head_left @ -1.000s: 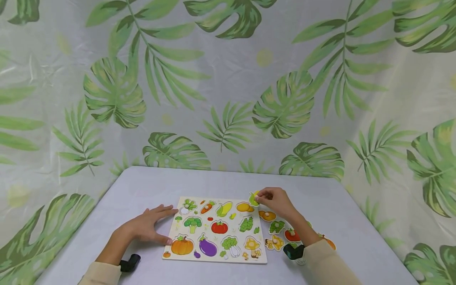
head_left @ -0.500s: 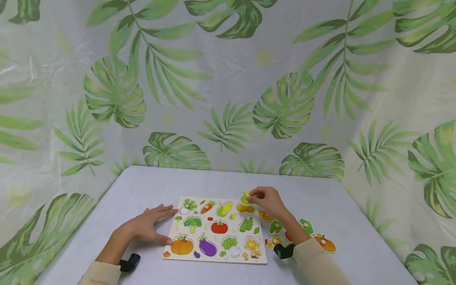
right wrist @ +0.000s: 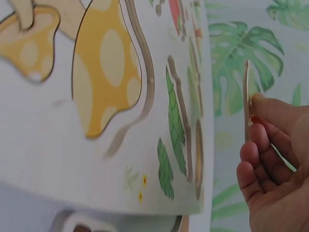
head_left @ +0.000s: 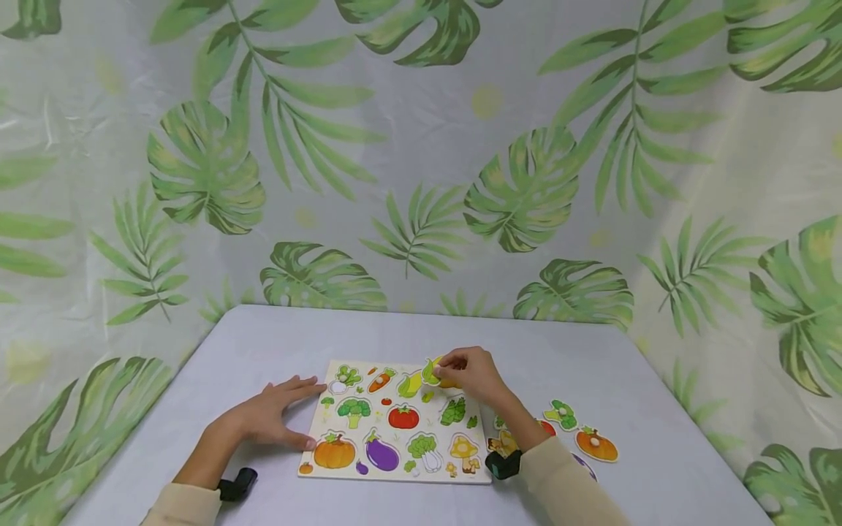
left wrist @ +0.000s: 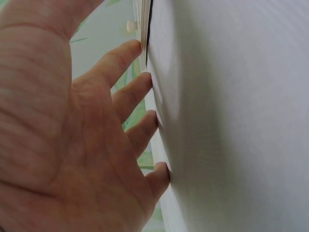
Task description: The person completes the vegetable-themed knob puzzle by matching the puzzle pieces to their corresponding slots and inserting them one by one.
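My right hand [head_left: 476,374] pinches a corn puzzle piece [head_left: 430,371] by its knob, over the upper right part of the vegetable puzzle board [head_left: 430,425]. In the right wrist view this thin piece [right wrist: 245,104] stands edge-on above the board, apart from it. The printed corn [head_left: 410,384] is just left of the piece. The left hand [head_left: 272,415] lies with spread fingers along the board's left edge; thumb and fingertips touch it. Seen from the left wrist, the fingertips [left wrist: 149,118] rest on the white tabletop.
Loose knobbed pieces lie right of the board: a pumpkin [head_left: 596,444], a broccoli [head_left: 561,414], and a mushroom [head_left: 503,443] partly under the right arm. Knobs show on the radish [head_left: 345,377] and carrot [head_left: 381,380] in the board. A leaf-print curtain [head_left: 421,146] stands behind the table.
The right hand has moved left with the corn piece, from the board's upper right corner to beside the printed corn. The left hand has stayed at the board's left edge.
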The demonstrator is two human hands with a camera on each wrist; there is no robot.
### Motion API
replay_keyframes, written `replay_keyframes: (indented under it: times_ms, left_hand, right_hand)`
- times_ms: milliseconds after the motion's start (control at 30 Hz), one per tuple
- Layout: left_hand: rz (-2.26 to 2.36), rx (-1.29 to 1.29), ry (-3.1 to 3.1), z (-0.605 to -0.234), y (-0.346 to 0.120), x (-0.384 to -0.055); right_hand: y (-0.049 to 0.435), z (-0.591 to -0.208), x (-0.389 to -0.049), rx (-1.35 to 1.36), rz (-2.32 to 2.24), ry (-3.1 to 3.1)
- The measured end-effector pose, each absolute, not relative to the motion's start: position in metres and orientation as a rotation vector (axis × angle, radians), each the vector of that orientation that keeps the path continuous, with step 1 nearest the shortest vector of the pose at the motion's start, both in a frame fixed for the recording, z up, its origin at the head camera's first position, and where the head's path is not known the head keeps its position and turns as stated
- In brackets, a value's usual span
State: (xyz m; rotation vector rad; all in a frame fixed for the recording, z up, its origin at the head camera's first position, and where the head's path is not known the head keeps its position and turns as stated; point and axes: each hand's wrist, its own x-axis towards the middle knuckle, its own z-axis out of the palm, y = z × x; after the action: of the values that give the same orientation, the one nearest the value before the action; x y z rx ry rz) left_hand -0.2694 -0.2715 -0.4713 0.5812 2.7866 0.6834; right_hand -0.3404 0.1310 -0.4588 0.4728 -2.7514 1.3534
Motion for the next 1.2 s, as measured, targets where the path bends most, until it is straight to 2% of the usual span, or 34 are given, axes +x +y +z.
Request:
replay_keyframes:
  times_ms: [700, 1200]
  left_hand:
    - [0.697, 0.58, 2.789, -0.47, -0.273, -0.268]
    - [0.695, 0.558, 2.796, -0.468, -0.271, -0.266]
  right_hand:
    - [0.097, -0.472, -0.339, 0.642, 1.311, -2.775]
    - [0.085, -0.475, -0.341, 0.529, 1.231, -2.814]
